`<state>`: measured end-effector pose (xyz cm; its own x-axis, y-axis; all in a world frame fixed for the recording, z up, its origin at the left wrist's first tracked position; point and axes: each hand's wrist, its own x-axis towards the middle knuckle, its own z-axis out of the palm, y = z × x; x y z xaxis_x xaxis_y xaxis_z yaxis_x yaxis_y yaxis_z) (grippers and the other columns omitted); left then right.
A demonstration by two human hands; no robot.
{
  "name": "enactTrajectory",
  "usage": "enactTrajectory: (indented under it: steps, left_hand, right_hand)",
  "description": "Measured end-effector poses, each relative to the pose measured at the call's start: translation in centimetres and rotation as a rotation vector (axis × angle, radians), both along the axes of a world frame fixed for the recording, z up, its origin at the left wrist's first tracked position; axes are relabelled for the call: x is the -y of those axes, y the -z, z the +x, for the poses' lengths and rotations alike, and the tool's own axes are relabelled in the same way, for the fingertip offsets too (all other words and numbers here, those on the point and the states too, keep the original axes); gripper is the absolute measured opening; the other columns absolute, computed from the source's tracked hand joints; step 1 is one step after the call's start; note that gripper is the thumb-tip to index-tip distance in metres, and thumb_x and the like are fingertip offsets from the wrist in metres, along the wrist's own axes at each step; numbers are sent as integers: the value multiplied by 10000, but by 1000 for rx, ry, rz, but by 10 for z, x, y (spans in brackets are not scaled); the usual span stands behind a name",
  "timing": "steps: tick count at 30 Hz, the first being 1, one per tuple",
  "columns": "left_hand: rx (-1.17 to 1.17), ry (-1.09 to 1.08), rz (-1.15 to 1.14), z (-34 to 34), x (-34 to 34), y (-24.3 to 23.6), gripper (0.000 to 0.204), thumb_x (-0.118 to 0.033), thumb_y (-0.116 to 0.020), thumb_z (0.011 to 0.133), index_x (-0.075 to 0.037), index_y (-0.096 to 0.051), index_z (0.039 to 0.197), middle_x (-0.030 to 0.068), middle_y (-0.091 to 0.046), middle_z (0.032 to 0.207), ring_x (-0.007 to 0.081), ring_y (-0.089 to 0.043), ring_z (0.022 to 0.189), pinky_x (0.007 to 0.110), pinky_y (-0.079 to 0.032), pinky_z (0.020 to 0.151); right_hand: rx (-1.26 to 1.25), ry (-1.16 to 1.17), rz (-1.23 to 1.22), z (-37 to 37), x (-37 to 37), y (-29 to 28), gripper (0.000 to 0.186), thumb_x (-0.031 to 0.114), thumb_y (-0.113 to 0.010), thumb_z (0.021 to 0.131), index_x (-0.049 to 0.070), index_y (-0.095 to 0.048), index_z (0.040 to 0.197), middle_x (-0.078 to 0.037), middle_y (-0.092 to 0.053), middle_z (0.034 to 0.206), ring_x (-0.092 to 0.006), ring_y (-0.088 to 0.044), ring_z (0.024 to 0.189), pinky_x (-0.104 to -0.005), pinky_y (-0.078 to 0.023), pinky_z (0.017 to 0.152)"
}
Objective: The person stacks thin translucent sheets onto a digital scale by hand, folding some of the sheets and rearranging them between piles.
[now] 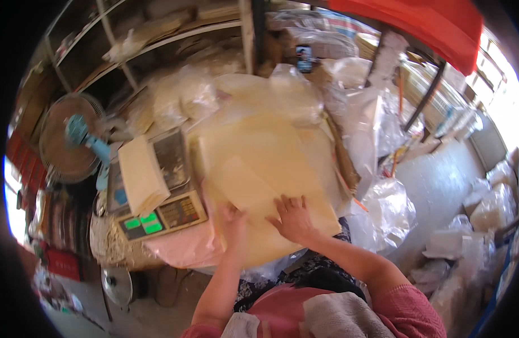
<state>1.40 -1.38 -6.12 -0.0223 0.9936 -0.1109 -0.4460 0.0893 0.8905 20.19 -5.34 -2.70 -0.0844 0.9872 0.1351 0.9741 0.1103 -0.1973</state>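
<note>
While the stack of tan sheets [259,149] lies in the middle of the surface [116,242], directly in front of my body, my right hand [293,219] rests on its near part, palm down, with the fingers spread wide. My left hand [232,217] is at the near left part of the same stack. Its fingers look bent, but they are blurred, so I cannot tell if they pinch a sheet. Under the stack, on the near left, a pink sheet [186,248] comes out. Just to the left stands a scale [183,211] with a lit green display, and a pale folded bundle [142,177] lies on it. Farther left there is a round fan [70,138]. Bundles in clear plastic [183,98] lie at the far side, before a shelf [186,36]. To the right of the stack hangs crumpled clear plastic [386,211], and at the far right a red cloth [420,25] is overhead.
</note>
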Motion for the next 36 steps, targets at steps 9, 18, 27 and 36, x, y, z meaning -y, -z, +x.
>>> enactTrajectory:
  steps: [9, 18, 27, 36]
  left_hand:
    - [-474, -271, 481, -109, -22, -142, 892, 15, -572, 707, -54, -238, 1531, 129, -352, 1526, 207, -360, 1387, 306, -339, 1102]
    - [-325, -358, 140, -270, -81, -161, 807, 116, -578, 751, 24, -280, 1496, 142, -506, 1391, 223, -564, 1174, 306, -471, 966]
    - [-345, -303, 109, -256, -79, -161, 729, 107, -563, 767, 38, -352, 1461, 141, -531, 1369, 208, -541, 1206, 299, -449, 981]
    - [-1437, -341, 0, -273, -147, -177, 810, -658, -577, 851, -156, -423, 1468, 140, -152, 1605, 333, -126, 1478, 517, -235, 1144]
  right_hand:
    - [-131, -275, 103, 16, 8, 19, 502, 278, -532, 950, 60, -440, 1393, -83, -392, 1483, -298, -313, 1402, -612, -205, 1114]
    - [-130, -291, 183, 8, 9, 15, 514, 216, -561, 921, 44, -438, 1390, -109, -412, 1465, -336, -351, 1373, -606, -218, 1110]
    - [-130, -246, 147, 14, 12, 15, 523, 211, -561, 913, 59, -429, 1395, -92, -402, 1475, -311, -342, 1387, -592, -202, 1126]
    - [-90, -230, 137, 14, 9, 12, 505, 290, -499, 964, 63, -423, 1409, -82, -354, 1512, -267, -278, 1426, -575, -175, 1146]
